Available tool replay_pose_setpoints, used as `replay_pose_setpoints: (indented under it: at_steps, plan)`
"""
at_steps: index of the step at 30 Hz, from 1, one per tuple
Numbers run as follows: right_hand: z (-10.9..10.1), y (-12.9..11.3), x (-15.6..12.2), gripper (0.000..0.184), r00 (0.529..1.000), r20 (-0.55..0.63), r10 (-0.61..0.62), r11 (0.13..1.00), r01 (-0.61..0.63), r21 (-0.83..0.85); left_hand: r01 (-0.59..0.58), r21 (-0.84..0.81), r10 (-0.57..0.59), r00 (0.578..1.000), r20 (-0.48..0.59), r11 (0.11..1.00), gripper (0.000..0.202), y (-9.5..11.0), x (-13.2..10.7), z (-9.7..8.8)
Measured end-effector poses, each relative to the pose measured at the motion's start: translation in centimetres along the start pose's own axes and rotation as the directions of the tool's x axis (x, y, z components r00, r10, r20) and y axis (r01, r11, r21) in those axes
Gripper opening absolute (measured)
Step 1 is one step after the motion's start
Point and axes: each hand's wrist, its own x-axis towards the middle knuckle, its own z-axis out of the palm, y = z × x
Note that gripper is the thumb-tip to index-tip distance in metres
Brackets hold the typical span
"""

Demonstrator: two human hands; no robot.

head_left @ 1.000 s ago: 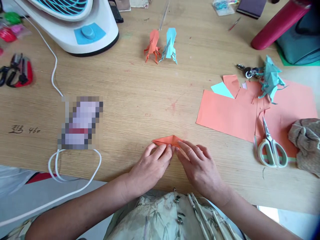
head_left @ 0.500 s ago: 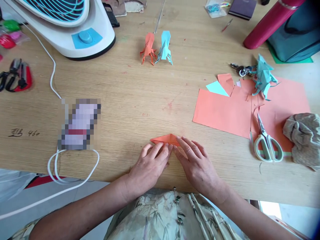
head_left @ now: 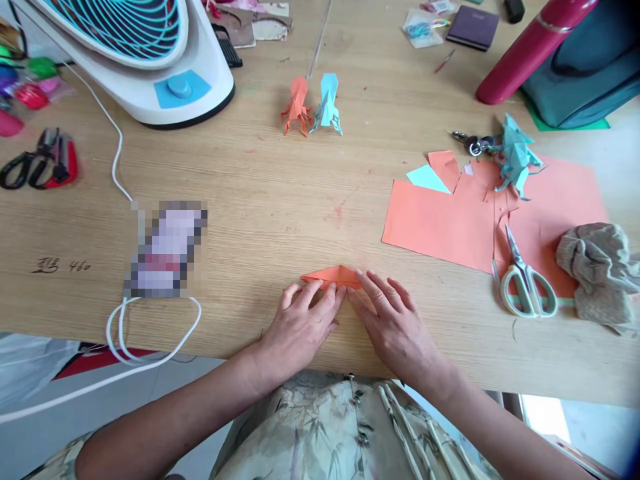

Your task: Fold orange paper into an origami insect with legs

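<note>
A small folded piece of orange origami paper lies on the wooden table near its front edge, shaped like a flat, low triangle. My left hand grips its lower edge, thumb and fingers close together near the middle. On the other side, my right hand holds the right end, its index fingertip on the paper and its thumb by the lower edge. The fingers cover the right tip and part of the near edge. Both hands' fingertips almost meet at the paper's centre.
Scissors, orange sheets, a blue origami figure and a grey cloth lie right. Orange and blue origami figures stand ahead. Left are a blurred phone, a white cable and a fan.
The view has shifted slightly, so the table things appear moved a little. Both hands stay at the folded paper, with only slight finger movement.
</note>
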Motion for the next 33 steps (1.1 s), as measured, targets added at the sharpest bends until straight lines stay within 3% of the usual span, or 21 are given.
replay_pose_setpoints:
  at_steps: [5,8,14,19,22,26,29,33]
  plan:
    - [-0.2,-0.1,0.4,0.043,1.000,0.009,-0.015,1.000,0.015,0.008,-0.030,-0.036,0.029,0.999,-0.028,0.999,0.048,-0.4,0.2,0.0]
    - [-0.5,0.4,0.5,0.038,1.000,-0.014,0.002,0.995,-0.001,0.095,-0.036,-0.061,0.033,0.998,-0.052,0.997,0.048,-0.5,0.0,0.2]
    - [-0.8,1.7,1.7,0.035,0.969,-0.030,0.244,0.905,-0.216,0.368,-0.071,-0.025,0.070,0.996,-0.053,0.997,0.047,-1.5,-0.3,-0.2]
    - [-0.9,0.7,2.6,0.027,0.937,0.103,0.333,0.781,-0.336,0.527,-0.174,-0.014,0.171,0.978,-0.120,0.985,0.036,-4.2,-0.4,-0.9]
    - [-0.9,-0.4,2.4,0.024,0.934,0.145,0.327,0.768,-0.352,0.535,-0.112,-0.062,0.100,0.980,-0.172,0.992,0.032,-5.0,-0.5,-1.0]
    - [-0.9,-1.1,1.9,0.019,0.941,0.145,0.306,0.753,-0.333,0.567,0.027,-0.251,-0.082,0.974,-0.211,0.968,0.026,-4.5,-0.5,-0.6]
    - [-0.7,-1.0,1.9,0.014,0.926,0.146,0.349,0.733,-0.367,0.573,0.122,-0.353,-0.197,0.963,-0.186,0.928,0.021,-3.5,0.1,-0.5]
    - [-0.1,-1.0,2.1,0.021,0.917,0.129,0.379,0.765,-0.388,0.515,0.290,-0.380,-0.354,0.929,-0.111,0.879,0.015,-2.1,1.8,-0.8]
